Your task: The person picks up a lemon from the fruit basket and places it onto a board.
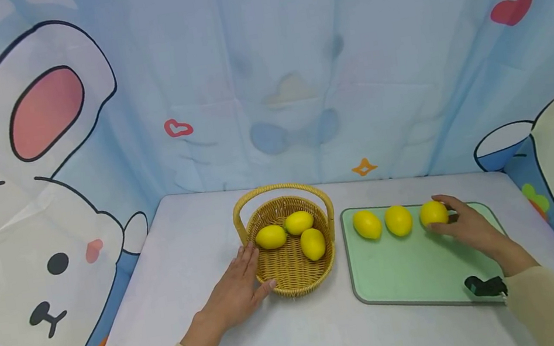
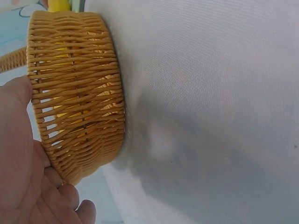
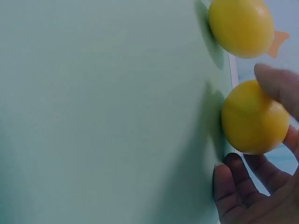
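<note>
A round woven basket (image 1: pixel 292 280) with an arched handle holds three yellow lemons, one of them a lemon (image 1: pixel 313 244) at its right side. My left hand (image 1: pixel 235 288) rests against the basket's left side, fingers extended and thumb at the near rim; the left wrist view shows the thumb touching the woven rim (image 2: pixel 77 93). On the green tray (image 1: pixel 403 273), three lemons form a row along the far edge. My right hand (image 1: pixel 476 230) holds the rightmost lemon (image 1: pixel 433 214) between thumb and fingers. In the right wrist view this lemon (image 3: pixel 254 119) sits beside another lemon (image 3: pixel 240 28).
The basket and tray stand side by side on a white tabletop (image 1: pixel 321 338), the tray to the right. A blue curtain (image 1: pixel 281 48) with cartoon prints hangs behind the table. The basket's handle (image 1: pixel 279 187) arches over its far part.
</note>
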The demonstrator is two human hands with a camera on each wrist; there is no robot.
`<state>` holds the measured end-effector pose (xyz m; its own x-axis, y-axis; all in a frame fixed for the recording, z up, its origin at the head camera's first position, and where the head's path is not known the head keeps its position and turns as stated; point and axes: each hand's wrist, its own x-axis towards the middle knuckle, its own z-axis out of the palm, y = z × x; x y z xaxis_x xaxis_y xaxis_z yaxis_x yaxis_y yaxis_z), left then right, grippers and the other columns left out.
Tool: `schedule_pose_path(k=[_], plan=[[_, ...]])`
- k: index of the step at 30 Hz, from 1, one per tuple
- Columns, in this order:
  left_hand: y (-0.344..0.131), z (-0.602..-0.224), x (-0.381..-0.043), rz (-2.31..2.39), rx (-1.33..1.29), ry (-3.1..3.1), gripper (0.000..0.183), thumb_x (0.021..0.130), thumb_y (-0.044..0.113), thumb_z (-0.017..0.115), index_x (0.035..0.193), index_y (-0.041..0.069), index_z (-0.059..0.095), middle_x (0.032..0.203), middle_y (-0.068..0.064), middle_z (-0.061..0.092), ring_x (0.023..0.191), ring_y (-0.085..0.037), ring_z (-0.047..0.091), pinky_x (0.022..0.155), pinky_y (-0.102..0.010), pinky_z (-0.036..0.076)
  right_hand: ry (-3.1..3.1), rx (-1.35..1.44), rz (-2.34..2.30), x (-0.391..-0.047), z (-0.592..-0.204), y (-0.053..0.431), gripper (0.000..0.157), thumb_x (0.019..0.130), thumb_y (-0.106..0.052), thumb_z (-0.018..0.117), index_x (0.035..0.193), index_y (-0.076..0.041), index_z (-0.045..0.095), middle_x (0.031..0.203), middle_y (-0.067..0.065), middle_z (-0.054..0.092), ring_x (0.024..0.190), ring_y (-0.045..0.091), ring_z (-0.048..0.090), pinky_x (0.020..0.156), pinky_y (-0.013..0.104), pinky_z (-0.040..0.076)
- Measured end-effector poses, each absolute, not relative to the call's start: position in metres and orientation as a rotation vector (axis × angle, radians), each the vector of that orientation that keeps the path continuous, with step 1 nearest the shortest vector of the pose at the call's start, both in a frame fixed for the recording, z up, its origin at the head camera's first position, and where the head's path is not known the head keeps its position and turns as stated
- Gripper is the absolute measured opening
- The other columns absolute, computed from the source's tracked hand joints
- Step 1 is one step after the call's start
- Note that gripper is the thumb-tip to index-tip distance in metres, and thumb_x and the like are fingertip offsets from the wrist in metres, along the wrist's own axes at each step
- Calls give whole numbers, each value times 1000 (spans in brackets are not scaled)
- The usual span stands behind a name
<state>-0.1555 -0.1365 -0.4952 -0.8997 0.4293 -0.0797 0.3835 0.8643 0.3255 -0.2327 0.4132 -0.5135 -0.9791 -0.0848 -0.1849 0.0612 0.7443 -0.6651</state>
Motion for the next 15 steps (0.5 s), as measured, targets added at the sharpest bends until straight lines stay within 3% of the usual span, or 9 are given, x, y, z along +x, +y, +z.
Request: schedule_pose_path(k=[7, 15], plan=[[-136, -496, -156, 468, 631, 2886, 89, 109, 65, 39, 168, 3, 18, 178, -12, 7, 165, -29, 6, 134, -47, 17, 2741, -31, -1030, -232, -512, 413, 86, 106, -36, 64, 167, 0, 15, 162, 42, 24, 130, 57, 46, 94, 57, 55], [-137, -495, -155, 472, 622, 2880, 89, 108, 66, 38, 168, 3, 18, 178, -12, 7, 165, -29, 6, 134, -47, 17, 2751, -28, -1012, -233, -513, 412, 88, 106, -40, 65, 167, 0, 15, 161, 42, 25, 129, 56, 46, 92, 52, 56]])
